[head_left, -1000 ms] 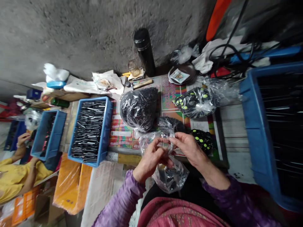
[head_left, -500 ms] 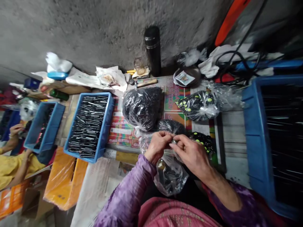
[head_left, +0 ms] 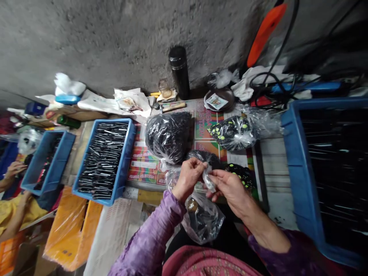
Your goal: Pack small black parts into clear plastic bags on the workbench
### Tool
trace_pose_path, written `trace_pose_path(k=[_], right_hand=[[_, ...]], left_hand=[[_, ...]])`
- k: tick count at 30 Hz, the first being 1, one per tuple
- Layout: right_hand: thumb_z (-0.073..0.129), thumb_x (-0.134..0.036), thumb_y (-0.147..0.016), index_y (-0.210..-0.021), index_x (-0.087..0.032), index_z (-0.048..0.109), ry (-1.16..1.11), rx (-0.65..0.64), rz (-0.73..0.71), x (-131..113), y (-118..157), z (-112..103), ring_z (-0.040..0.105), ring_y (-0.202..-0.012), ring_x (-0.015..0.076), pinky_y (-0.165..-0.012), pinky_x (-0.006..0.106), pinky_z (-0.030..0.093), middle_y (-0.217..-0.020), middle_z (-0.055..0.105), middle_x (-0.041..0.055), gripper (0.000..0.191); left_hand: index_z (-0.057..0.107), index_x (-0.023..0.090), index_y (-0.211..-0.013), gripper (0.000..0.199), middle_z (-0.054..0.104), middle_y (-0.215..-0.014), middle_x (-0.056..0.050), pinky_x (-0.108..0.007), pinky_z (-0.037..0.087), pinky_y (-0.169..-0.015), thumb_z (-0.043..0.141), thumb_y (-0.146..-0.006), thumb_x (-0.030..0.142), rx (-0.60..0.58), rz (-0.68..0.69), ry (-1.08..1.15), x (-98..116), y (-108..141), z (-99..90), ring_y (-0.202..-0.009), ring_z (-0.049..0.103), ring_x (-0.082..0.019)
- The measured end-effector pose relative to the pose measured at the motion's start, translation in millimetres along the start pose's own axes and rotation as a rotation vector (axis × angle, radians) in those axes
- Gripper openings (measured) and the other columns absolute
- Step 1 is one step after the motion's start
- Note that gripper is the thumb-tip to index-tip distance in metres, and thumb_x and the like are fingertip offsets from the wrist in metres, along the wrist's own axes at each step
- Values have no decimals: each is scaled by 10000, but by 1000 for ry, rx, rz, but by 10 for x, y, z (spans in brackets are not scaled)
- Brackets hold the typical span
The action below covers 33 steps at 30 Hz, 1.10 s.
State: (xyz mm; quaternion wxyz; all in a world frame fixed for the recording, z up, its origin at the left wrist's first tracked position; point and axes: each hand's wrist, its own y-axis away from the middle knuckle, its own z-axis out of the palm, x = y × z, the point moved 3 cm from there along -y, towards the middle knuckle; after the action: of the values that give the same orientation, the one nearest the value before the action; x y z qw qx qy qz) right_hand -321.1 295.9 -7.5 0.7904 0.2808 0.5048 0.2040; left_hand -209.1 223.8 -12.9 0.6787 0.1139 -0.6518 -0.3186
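Observation:
Between my hands is a bunched, twisted piece of a clear plastic bag (head_left: 209, 180). My left hand (head_left: 189, 177) pinches its upper end between thumb and fingers. Lower on the same plastic, my right hand (head_left: 227, 188) has its fingers closed. Just below hangs the clear body of a plastic bag (head_left: 205, 226) with something dark and a gold-coloured round thing in it; my hands hide how it joins the twisted part. Behind my hands lie a bag of small black pieces (head_left: 169, 136), a smaller dark bundle (head_left: 202, 156) and black pieces with yellow-green dots (head_left: 241, 174).
A tied bag of dotted black pieces (head_left: 232, 132) lies farther back. Blue crates of dark parts stand left (head_left: 132, 142) and right (head_left: 299, 184). Along the wall are a black flask (head_left: 179, 73), a hammer (head_left: 174, 107) and cables. At far left, another person's hand (head_left: 15, 168) works.
My hands have shifted slightly apart, and the twisted plastic now shows between them. My right hand has moved a little lower. The whole view has shifted slightly.

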Motion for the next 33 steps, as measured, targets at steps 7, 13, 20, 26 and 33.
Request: trace_pose_path(k=[7, 13, 20, 26, 33], right_hand=[[793, -572, -623, -789, -182, 611, 150, -29, -34, 92, 61, -28, 523, -437, 135, -431, 252, 409, -619, 626, 14, 461], [554, -271, -853, -832, -212, 697, 973, 379, -772, -154, 294, -156, 666, -702, 214, -610, 313, 467, -773, 697, 58, 156], [603, -391, -903, -758, -222, 665, 778, 398, -743, -411, 303, -150, 568, -488, 151, -470, 269, 426, -625, 648, 18, 232], [745, -665, -792, -926, -197, 712, 236, 183, -429, -452, 182, -356, 540, -428, 143, -414, 254, 427, -618, 662, 37, 489], [863, -508, -693, -1080, -204, 762, 376, 36, -541, -269, -208, -536, 664, -690, 183, -633, 335, 574, -1021, 727, 89, 502]], left_hand=[[558, 172, -911, 467, 537, -551, 71, -210, 379, -451, 841, -676, 458, 45, 7, 7, -50, 151, -92, -444, 463, -85], [622, 152, -1055, 353, 568, -690, 38, -235, 428, -481, 743, -783, 342, 51, 107, -107, -33, 228, -145, -510, 494, -102], [757, 244, -977, 324, 673, -1107, -60, -274, 488, -792, 717, -715, 57, 62, 417, -455, -33, 127, -80, -826, 595, -167], [725, 233, -801, 169, 681, -884, -66, -324, 463, -874, 636, -816, 90, 34, 470, -542, -109, -10, -79, -872, 606, -218], [735, 209, -835, 67, 688, -835, -52, -284, 455, -808, 679, -868, 225, -19, 588, -490, -8, 57, -65, -797, 605, -174]])
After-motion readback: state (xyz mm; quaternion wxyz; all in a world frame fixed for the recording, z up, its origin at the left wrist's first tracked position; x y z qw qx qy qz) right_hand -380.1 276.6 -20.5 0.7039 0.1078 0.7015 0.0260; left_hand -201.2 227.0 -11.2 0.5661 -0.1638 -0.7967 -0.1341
